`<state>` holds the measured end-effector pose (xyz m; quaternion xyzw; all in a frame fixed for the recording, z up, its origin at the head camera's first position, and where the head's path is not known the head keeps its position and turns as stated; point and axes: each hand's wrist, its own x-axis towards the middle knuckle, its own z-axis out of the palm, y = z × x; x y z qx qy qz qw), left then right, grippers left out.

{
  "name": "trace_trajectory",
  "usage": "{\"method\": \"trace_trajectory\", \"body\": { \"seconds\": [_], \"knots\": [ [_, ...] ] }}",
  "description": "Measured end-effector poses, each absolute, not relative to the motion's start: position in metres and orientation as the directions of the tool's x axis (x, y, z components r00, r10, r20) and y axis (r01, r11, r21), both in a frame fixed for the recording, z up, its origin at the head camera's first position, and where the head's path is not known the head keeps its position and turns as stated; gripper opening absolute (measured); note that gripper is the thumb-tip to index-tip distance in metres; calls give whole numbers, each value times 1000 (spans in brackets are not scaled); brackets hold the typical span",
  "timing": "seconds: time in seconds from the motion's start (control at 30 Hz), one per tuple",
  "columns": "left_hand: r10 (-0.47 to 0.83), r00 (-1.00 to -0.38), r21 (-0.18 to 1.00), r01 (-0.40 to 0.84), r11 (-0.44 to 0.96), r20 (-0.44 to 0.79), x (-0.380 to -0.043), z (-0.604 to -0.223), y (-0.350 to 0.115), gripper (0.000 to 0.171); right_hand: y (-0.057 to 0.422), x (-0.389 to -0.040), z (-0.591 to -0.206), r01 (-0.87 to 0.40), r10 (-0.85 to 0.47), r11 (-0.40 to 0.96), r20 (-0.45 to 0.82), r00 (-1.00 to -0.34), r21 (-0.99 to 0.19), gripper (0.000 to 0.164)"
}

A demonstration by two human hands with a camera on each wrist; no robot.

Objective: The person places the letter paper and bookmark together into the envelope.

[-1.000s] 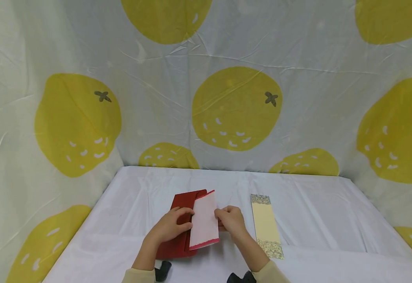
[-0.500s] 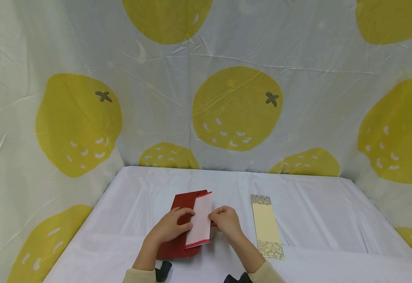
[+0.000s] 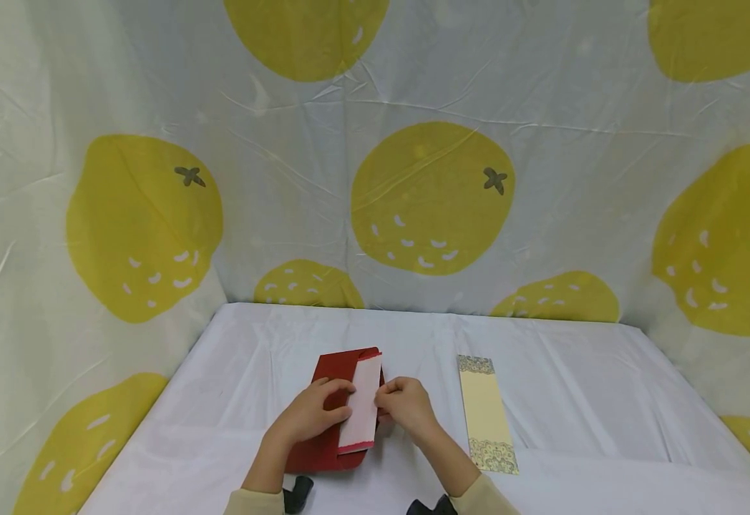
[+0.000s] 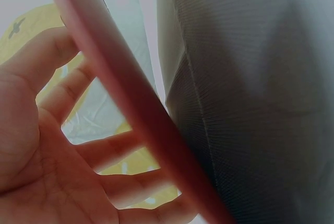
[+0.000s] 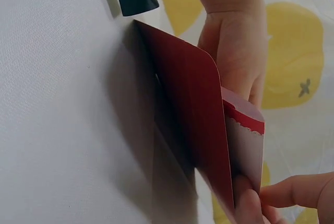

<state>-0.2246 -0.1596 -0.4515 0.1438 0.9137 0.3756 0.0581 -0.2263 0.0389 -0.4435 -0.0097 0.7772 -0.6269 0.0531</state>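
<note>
A red paper folder point(image 3: 314, 372) is tilted at the middle of the table, one side lifted clear of the white cloth in the right wrist view. On it lies a pale pink folded card point(image 3: 363, 404) with red bands at both ends. My left hand point(image 3: 313, 409) rests its spread fingers on the folder's face, thumb and forefinger at the card's left edge; in the left wrist view its fingertips meet the red folder point(image 4: 125, 93). My right hand point(image 3: 407, 408) pinches the card's right edge between thumb and forefinger, its other fingers close by the folder's right side.
A long cream paper strip point(image 3: 484, 408) with patterned ends lies flat right of my right hand. White cloth point(image 3: 581, 400) covers the table, and a lemon-print curtain point(image 3: 285, 179) hangs behind it. Black wrist devices point(image 3: 298, 493) show near both sleeves.
The right hand has moved left with the card's right edge, so the card looks narrower over the folder. The folder's right edge now shows beyond it. The left hand has barely moved.
</note>
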Motion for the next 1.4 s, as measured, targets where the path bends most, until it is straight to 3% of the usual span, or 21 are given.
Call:
{"method": "trace_trajectory", "body": {
  "seconds": [0.37,0.97,1.4],
  "knots": [
    [308,-951,702,232,673,18,-225,-452,-160,32,35,-227,-447,2,-138,194,-29,-990,-981,5],
    [327,-943,690,273,671,55,-226,-454,-162,29,26,-227,-447,66,-210,255,-122,-970,-965,10],
    [337,-939,682,287,672,62,-227,-452,-162,30,22,-229,-452,132,-300,162,-176,-937,-978,22]
  ]
}}
